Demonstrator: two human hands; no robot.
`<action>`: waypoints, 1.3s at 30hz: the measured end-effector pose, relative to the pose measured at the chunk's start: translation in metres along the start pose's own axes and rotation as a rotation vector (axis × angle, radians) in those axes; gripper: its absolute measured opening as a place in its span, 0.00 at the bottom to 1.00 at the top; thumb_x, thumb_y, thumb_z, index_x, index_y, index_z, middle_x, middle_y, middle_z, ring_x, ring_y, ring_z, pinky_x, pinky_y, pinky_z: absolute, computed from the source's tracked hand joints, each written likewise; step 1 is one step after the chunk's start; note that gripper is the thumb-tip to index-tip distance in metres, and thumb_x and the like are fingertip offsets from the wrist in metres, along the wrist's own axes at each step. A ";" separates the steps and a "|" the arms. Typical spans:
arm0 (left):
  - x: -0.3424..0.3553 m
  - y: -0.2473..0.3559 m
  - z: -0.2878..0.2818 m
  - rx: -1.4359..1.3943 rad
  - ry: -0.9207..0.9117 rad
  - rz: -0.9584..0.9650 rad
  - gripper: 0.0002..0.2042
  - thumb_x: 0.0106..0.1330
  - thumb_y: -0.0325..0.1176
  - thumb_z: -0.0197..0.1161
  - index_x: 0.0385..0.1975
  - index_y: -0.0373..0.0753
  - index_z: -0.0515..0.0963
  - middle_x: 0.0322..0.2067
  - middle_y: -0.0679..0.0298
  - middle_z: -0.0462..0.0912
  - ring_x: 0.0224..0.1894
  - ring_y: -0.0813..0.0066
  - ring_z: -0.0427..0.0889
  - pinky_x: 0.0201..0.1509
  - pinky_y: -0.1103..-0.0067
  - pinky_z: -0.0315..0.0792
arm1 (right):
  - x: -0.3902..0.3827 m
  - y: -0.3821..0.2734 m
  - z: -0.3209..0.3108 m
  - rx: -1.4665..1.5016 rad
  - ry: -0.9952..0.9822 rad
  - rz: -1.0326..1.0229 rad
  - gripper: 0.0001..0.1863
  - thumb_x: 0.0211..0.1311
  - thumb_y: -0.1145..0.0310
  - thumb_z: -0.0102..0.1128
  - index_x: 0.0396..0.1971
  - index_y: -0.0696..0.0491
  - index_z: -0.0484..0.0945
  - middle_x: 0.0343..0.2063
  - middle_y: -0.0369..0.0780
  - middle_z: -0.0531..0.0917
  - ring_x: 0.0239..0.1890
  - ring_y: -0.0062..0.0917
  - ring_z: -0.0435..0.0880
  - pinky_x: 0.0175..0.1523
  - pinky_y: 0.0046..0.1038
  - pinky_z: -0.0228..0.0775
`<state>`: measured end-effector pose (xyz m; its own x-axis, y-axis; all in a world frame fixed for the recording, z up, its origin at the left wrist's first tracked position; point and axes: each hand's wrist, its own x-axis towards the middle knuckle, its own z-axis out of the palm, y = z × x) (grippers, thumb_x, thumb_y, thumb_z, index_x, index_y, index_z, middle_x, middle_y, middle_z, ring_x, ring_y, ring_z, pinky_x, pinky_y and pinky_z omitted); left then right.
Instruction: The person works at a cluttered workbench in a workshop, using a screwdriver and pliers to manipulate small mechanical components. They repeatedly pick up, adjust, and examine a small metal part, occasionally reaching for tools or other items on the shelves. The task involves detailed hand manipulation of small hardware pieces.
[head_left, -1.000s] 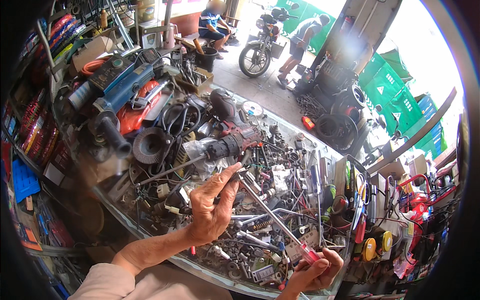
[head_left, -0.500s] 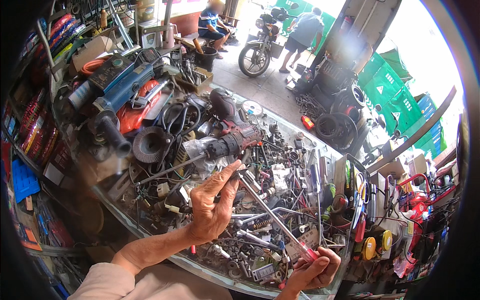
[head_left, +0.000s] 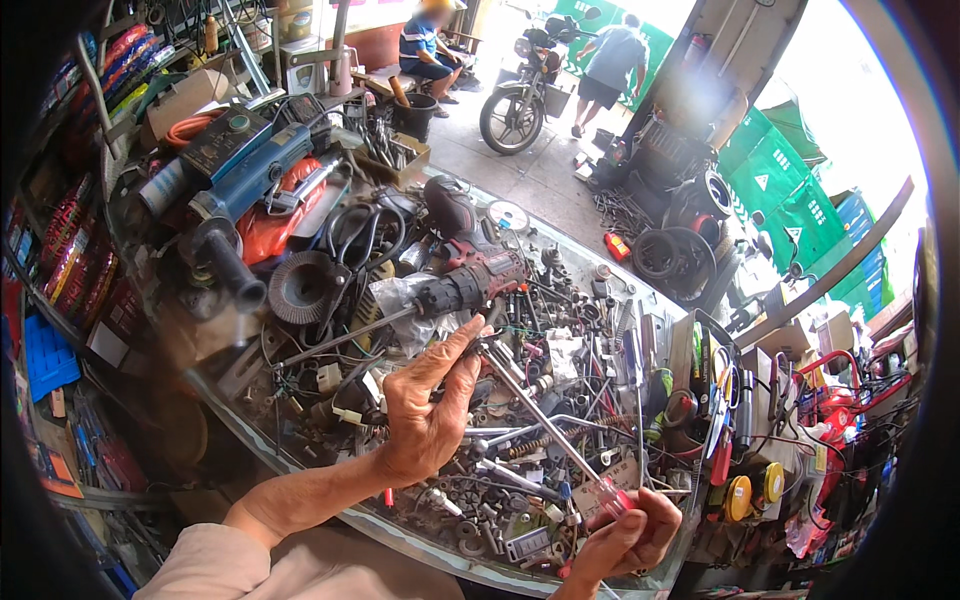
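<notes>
My left hand [head_left: 428, 410] pinches a small dark metal part [head_left: 485, 342] between thumb and fingers, at the tip of a long screwdriver [head_left: 535, 412]. My right hand [head_left: 632, 540] grips the screwdriver's translucent red handle at the lower right; its steel shaft slants up to the pinched part. A red-and-black drill [head_left: 470, 280] with a long bit lies just beyond my left hand, near crumpled clear plastic [head_left: 393, 298]. Beneath both hands is a dense heap of bolts, fittings, springs and rods [head_left: 520, 465] on the glass-topped counter [head_left: 325, 497].
A blue angle grinder [head_left: 250, 175], wire wheel [head_left: 300, 285] and black scissors [head_left: 365, 235] crowd the left. A holder of tools [head_left: 720, 415] stands at right. Beyond are a motorcycle [head_left: 515, 115], a seated person [head_left: 425, 60], another person bending [head_left: 612, 70] and a green barrier [head_left: 775, 175].
My left fingertips have risen slightly with the small part; the screwdriver handle has shifted a little up. The far person has turned and moved beside the motorcycle.
</notes>
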<state>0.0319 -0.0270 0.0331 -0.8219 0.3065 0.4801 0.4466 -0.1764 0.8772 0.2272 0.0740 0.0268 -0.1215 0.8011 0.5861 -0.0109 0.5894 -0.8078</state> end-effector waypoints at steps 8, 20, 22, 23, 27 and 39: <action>0.002 -0.002 0.001 0.001 0.034 0.024 0.15 0.67 0.20 0.57 0.53 0.32 0.77 0.44 0.56 0.85 0.37 0.83 0.81 0.41 0.84 0.75 | -0.003 -0.006 0.005 -0.047 0.035 -0.049 0.23 0.64 0.52 0.61 0.41 0.58 0.70 0.22 0.38 0.75 0.12 0.15 0.72 0.15 0.14 0.60; 0.002 -0.004 0.002 -0.006 0.048 0.031 0.14 0.67 0.21 0.57 0.52 0.32 0.77 0.38 0.58 0.86 0.35 0.82 0.81 0.38 0.84 0.74 | 0.003 -0.008 0.015 -0.063 0.019 -0.199 0.24 0.64 0.50 0.61 0.40 0.57 0.69 0.20 0.37 0.73 0.11 0.14 0.69 0.15 0.15 0.57; 0.003 -0.001 0.000 0.010 0.018 0.027 0.14 0.67 0.21 0.57 0.52 0.33 0.77 0.39 0.58 0.86 0.36 0.81 0.82 0.38 0.84 0.75 | -0.006 0.000 0.000 -0.086 0.021 -0.061 0.24 0.64 0.49 0.60 0.42 0.57 0.70 0.18 0.36 0.72 0.09 0.14 0.66 0.14 0.15 0.55; 0.003 -0.001 0.000 0.016 0.020 0.042 0.15 0.67 0.21 0.57 0.53 0.33 0.77 0.39 0.58 0.86 0.36 0.81 0.82 0.38 0.84 0.75 | -0.006 0.000 0.000 -0.083 0.051 -0.004 0.24 0.64 0.49 0.60 0.42 0.57 0.70 0.18 0.36 0.72 0.09 0.14 0.66 0.14 0.15 0.55; 0.002 -0.001 0.001 0.023 0.019 0.049 0.15 0.67 0.21 0.57 0.53 0.32 0.77 0.38 0.58 0.86 0.36 0.81 0.82 0.38 0.84 0.75 | -0.004 -0.002 0.001 -0.063 0.068 0.027 0.25 0.65 0.48 0.58 0.42 0.57 0.70 0.17 0.35 0.72 0.09 0.14 0.66 0.14 0.13 0.55; 0.002 -0.004 0.002 0.070 0.024 0.068 0.15 0.66 0.21 0.58 0.52 0.32 0.77 0.37 0.58 0.86 0.34 0.82 0.82 0.36 0.84 0.74 | -0.002 -0.010 0.008 -0.027 0.124 0.135 0.21 0.66 0.53 0.59 0.38 0.58 0.71 0.17 0.34 0.70 0.09 0.11 0.64 0.14 0.12 0.50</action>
<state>0.0294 -0.0238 0.0308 -0.7967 0.2731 0.5392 0.5248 -0.1299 0.8413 0.2194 0.0655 0.0328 0.0031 0.8786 0.4775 0.0236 0.4773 -0.8784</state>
